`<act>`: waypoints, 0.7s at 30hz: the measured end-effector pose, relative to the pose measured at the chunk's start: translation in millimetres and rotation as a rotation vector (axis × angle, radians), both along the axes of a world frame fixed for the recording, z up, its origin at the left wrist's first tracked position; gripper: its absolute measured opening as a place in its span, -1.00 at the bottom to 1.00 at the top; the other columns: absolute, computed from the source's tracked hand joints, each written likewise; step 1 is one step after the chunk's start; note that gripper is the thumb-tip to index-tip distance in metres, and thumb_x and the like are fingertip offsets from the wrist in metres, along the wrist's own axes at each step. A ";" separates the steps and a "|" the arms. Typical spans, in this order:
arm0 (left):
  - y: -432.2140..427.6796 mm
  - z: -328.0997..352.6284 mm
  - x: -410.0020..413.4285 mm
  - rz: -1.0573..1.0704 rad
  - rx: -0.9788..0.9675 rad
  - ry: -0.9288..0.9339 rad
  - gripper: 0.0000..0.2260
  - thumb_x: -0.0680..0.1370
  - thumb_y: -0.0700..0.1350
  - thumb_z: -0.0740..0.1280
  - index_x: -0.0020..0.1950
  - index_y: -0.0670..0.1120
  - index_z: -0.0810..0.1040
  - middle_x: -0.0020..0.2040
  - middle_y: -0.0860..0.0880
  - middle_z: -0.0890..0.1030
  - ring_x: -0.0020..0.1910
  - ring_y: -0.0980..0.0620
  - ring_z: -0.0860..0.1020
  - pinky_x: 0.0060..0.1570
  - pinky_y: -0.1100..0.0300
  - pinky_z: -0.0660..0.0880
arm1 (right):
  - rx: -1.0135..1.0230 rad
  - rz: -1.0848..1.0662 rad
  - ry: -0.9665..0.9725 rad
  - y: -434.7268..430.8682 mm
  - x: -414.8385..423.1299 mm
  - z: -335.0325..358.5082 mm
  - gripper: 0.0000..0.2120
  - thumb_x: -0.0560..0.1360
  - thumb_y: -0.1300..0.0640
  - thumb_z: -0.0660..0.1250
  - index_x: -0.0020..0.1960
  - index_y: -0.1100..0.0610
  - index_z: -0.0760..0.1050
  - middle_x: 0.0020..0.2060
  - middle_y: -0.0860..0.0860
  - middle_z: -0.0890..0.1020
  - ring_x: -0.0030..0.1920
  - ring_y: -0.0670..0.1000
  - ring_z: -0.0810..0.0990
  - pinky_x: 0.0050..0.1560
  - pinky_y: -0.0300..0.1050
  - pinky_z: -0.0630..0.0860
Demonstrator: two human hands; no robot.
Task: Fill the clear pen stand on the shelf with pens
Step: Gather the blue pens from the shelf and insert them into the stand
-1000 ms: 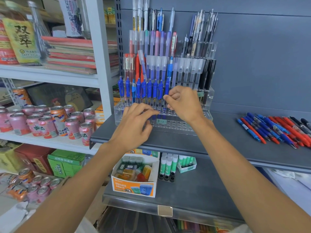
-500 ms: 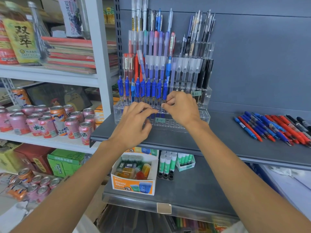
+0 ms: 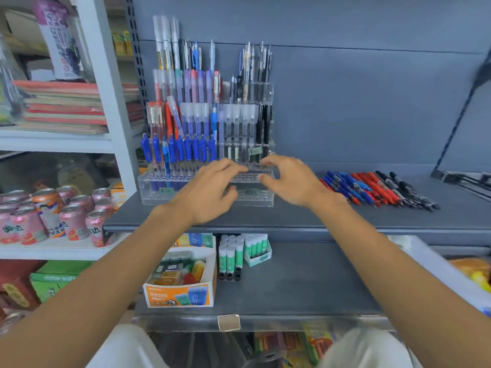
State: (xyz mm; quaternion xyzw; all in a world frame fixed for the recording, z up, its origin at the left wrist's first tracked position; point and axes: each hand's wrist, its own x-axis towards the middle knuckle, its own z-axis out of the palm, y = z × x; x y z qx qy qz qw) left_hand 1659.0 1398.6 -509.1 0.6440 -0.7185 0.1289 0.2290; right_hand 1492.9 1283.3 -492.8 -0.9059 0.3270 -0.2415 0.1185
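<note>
Now | pens upright in pen stand | left hand, right hand: fingers loosely curled, empty

One wide-angle camera, worn on the head, looks forward and down along both forearms, close to the grey shelf. The left hand and right hand sit at mid-frame, the clear pen stand rising just beyond their fingertips. Right of the right hand lie loose pens, left of the left hand drink cans, beneath the wrists a lower shelf.
</note>
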 end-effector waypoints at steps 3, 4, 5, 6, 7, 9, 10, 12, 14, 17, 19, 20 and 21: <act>-10.7 6.9 -30.7 -0.039 0.061 0.002 -0.56 0.59 -0.17 0.22 0.48 -0.10 0.29 0.37 -0.07 0.40 0.37 -0.04 0.33 0.37 0.06 0.23 | -0.036 -0.121 0.095 1.9 -31.8 -7.6 -0.47 0.59 -0.13 0.24 0.49 0.05 0.29 0.43 0.08 0.40 0.44 0.15 0.30 0.42 0.11 0.29; -14.7 8.4 -40.8 -0.048 0.083 -0.001 -0.55 0.60 -0.16 0.22 0.50 -0.11 0.27 0.40 -0.09 0.38 0.40 -0.05 0.30 0.38 0.09 0.20 | -0.041 -0.160 0.108 2.1 -41.9 -10.0 -0.43 0.59 -0.16 0.22 0.52 0.03 0.25 0.47 0.08 0.35 0.47 0.16 0.25 0.44 0.13 0.25; -18.4 9.3 -51.2 -0.056 0.108 -0.008 -0.53 0.60 -0.16 0.22 0.50 -0.10 0.25 0.42 -0.09 0.36 0.42 -0.05 0.28 0.39 0.11 0.17 | -0.044 -0.200 0.123 2.7 -51.9 -11.8 -0.41 0.59 -0.19 0.21 0.54 0.02 0.21 0.50 0.07 0.29 0.49 0.16 0.20 0.46 0.13 0.21; -22.4 9.7 -61.6 -0.066 0.131 -0.016 -0.53 0.60 -0.14 0.21 0.51 -0.09 0.24 0.44 -0.09 0.34 0.43 -0.05 0.26 0.40 0.12 0.15 | -0.042 -0.239 0.138 2.5 -61.8 -14.0 -0.39 0.59 -0.21 0.19 0.55 0.00 0.18 0.53 0.06 0.24 0.51 0.17 0.16 0.46 0.12 0.16; -26.3 9.7 -72.0 -0.077 0.150 -0.022 -0.52 0.60 -0.12 0.21 0.52 -0.08 0.22 0.46 -0.08 0.33 0.44 -0.05 0.24 0.40 0.11 0.14 | -0.039 -0.272 0.151 1.9 -71.5 -16.3 -0.38 0.58 -0.22 0.18 0.56 -0.02 0.15 0.54 0.06 0.20 0.52 0.17 0.13 0.47 0.12 0.13; -34.7 8.7 -91.8 -0.096 0.183 -0.030 -0.51 0.61 -0.08 0.21 0.53 -0.06 0.20 0.48 -0.06 0.30 0.45 -0.06 0.23 0.41 0.08 0.16 | -0.021 -0.323 0.168 0.4 -90.8 -21.6 -0.36 0.58 -0.26 0.16 0.56 -0.03 0.13 0.56 0.06 0.16 0.53 0.17 0.10 0.50 0.12 0.10; -39.1 8.1 -100.5 -0.099 0.200 -0.035 -0.50 0.61 -0.07 0.21 0.53 -0.05 0.18 0.49 -0.06 0.28 0.45 -0.07 0.23 0.41 0.06 0.17 | -0.008 -0.345 0.180 -0.4 -100.2 -23.8 -0.35 0.57 -0.27 0.16 0.57 -0.03 0.11 0.56 0.05 0.15 0.54 0.17 0.10 0.51 0.12 0.09; -47.9 6.2 -115.5 -0.093 0.237 -0.045 -0.48 0.61 -0.04 0.20 0.55 -0.04 0.14 0.51 -0.06 0.25 0.46 -0.09 0.22 0.41 0.04 0.17 | 0.012 -0.390 0.200 -1.0 -119.7 -26.7 -0.34 0.57 -0.28 0.14 0.57 -0.03 0.10 0.56 0.04 0.14 0.54 0.17 0.09 0.51 0.10 0.08; -56.2 3.1 -127.4 -0.082 0.266 -0.059 -0.47 0.61 -0.02 0.19 0.55 -0.03 0.12 0.52 -0.06 0.22 0.46 -0.10 0.21 0.41 0.00 0.18 | 0.022 -0.425 0.205 -1.5 -138.8 -27.7 -0.34 0.58 -0.27 0.13 0.58 -0.03 0.08 0.57 0.04 0.13 0.54 0.17 0.08 0.52 0.07 0.05; -67.1 -2.3 -139.3 -0.084 0.296 -0.069 -0.46 0.61 0.00 0.18 0.56 -0.02 0.10 0.53 -0.06 0.22 0.47 -0.10 0.20 0.41 -0.01 0.18 | 0.041 -0.467 0.218 -4.1 -161.6 -29.8 -0.36 0.59 -0.26 0.13 0.58 -0.05 0.08 0.57 0.02 0.11 0.55 0.18 0.04 0.51 0.09 0.04; -74.1 -5.4 -144.4 -0.085 0.305 -0.065 -0.47 0.61 0.01 0.17 0.56 -0.02 0.11 0.53 -0.05 0.22 0.47 -0.09 0.20 0.40 0.00 0.17 | 0.049 -0.488 0.219 -8.7 -171.6 -31.9 -0.36 0.59 -0.26 0.13 0.58 -0.06 0.09 0.57 0.01 0.12 0.54 0.18 0.05 0.50 0.10 0.06; -77.7 -6.9 -146.4 -0.083 0.310 -0.063 -0.47 0.62 0.01 0.17 0.56 -0.02 0.12 0.53 -0.04 0.22 0.47 -0.09 0.20 0.39 0.00 0.17 | 0.053 -0.493 0.218 -11.5 -175.1 -32.9 -0.37 0.59 -0.25 0.13 0.57 -0.06 0.09 0.57 0.01 0.12 0.54 0.18 0.06 0.50 0.10 0.07; -81.4 -8.1 -148.1 -0.081 0.315 -0.061 -0.48 0.62 0.01 0.17 0.56 -0.02 0.12 0.53 -0.04 0.22 0.47 -0.09 0.20 0.38 0.00 0.16 | 0.056 -0.494 0.219 -14.7 -178.3 -33.4 -0.37 0.59 -0.25 0.13 0.57 -0.07 0.09 0.57 0.01 0.13 0.54 0.18 0.06 0.50 0.10 0.08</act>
